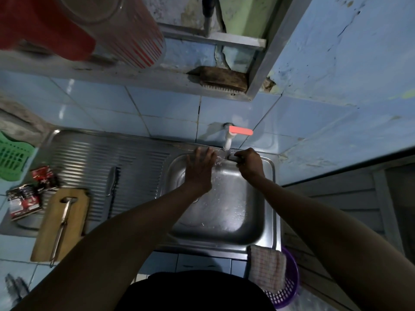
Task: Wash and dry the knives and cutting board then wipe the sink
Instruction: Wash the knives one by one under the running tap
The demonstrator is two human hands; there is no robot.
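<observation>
My right hand is closed around a knife handle under the white tap, and water runs over it. My left hand lies flat with spread fingers beside the stream, over the steel sink basin; the blade is hidden behind it. A second knife lies on the ribbed drainboard. The wooden cutting board rests at the left with a metal utensil lying along it.
A checked cloth hangs over the sink's front right corner above a purple basket. Red packets and a green basket sit at the far left. A brush rests on the ledge above.
</observation>
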